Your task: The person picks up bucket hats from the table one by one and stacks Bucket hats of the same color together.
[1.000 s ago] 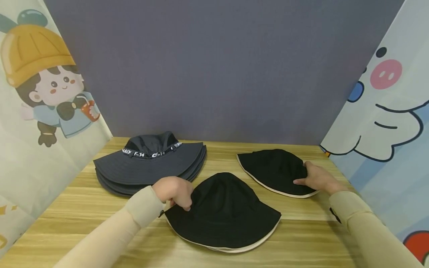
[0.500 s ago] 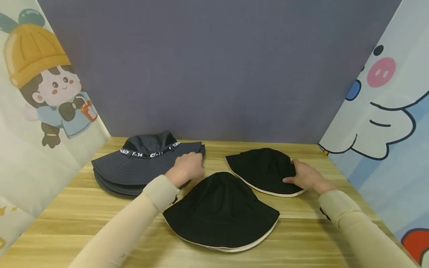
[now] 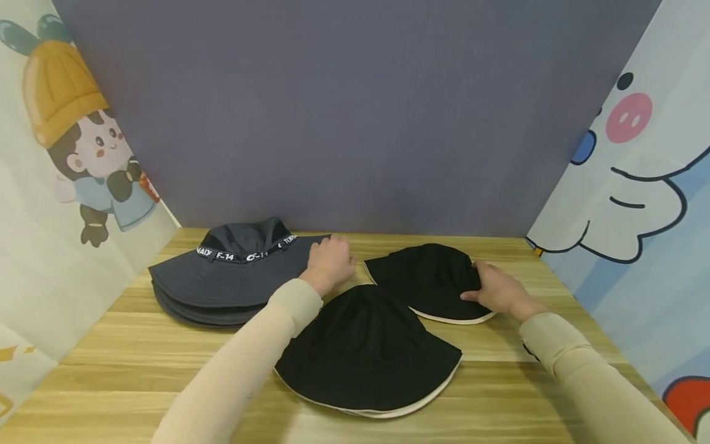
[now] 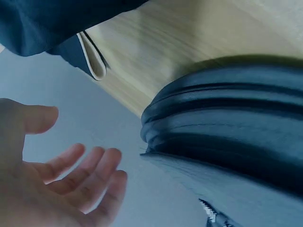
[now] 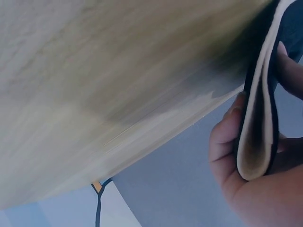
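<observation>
My right hand [image 3: 501, 291] grips the right side of the farther black bucket hat [image 3: 418, 280]. In the right wrist view, thumb and fingers pinch its folded brim with cream trim [image 5: 269, 104]. My left hand [image 3: 331, 264] hovers beside the right end of a stack of dark grey bucket hats [image 3: 238, 283] with a lettered band. Loosely bent and holding nothing, the left fingers [image 4: 111, 163] stand apart from the stacked brims [image 4: 218, 113] in the left wrist view. A nearer black bucket hat [image 3: 368, 354] with a cream underside lies below both hands, its brim doubled at the front.
Wood-grain tabletop [image 3: 138, 364] lies under all the hats. A grey panel [image 3: 355, 117] rises along the back edge. Cartoon-printed sheets stand at the left [image 3: 33, 246] and right [image 3: 654, 246].
My left hand has let go of the nearer black hat and moved up and right toward the grey stack's right end. The right hand has drawn the farther black hat leftward, closer to the nearer one.
</observation>
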### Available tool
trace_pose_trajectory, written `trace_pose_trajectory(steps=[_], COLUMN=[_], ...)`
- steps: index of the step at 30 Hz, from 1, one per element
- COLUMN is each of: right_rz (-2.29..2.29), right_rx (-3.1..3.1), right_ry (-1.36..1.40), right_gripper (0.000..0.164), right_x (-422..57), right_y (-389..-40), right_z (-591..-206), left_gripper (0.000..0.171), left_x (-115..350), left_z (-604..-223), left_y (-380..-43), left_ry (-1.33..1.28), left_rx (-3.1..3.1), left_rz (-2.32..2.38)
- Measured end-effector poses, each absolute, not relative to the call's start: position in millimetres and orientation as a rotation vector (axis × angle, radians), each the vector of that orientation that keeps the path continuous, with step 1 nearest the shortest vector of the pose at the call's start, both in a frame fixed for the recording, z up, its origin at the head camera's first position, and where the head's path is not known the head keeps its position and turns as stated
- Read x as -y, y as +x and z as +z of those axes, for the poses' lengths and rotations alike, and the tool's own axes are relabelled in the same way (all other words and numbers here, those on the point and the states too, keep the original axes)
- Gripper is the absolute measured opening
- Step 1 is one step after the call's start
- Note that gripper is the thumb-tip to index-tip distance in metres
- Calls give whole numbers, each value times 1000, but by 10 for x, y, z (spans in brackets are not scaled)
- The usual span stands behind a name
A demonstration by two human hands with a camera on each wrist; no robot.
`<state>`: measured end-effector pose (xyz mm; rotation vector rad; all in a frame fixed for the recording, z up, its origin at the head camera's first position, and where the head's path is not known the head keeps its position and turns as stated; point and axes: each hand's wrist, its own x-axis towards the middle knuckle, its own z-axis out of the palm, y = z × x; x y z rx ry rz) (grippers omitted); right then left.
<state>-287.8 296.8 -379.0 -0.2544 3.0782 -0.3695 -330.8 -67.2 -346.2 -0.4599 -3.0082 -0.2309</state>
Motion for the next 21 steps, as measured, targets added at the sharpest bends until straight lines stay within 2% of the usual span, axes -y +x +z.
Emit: trace_pose_trajectory(steps=[7,14,21], right_rz=[-368,-389,-420], right_rx=[-3096,-3110,-3110], right_ry=[-252,-272,-269], right_gripper=[80,75,76], right_x=[-2894,-2817,-2732], right_y=[-2890,-2918,-2945], right_z=[-3806,-3837,-3822], left_gripper=[56,61,82], left_x=[539,517,480], left_z=[-3486,-3581,-3605], left_y=[-3421,-3468,-3506], left_ry=[-550,-529,-565], left_rx=[3019,3162,3315], left_rz=[-191,-191,-567])
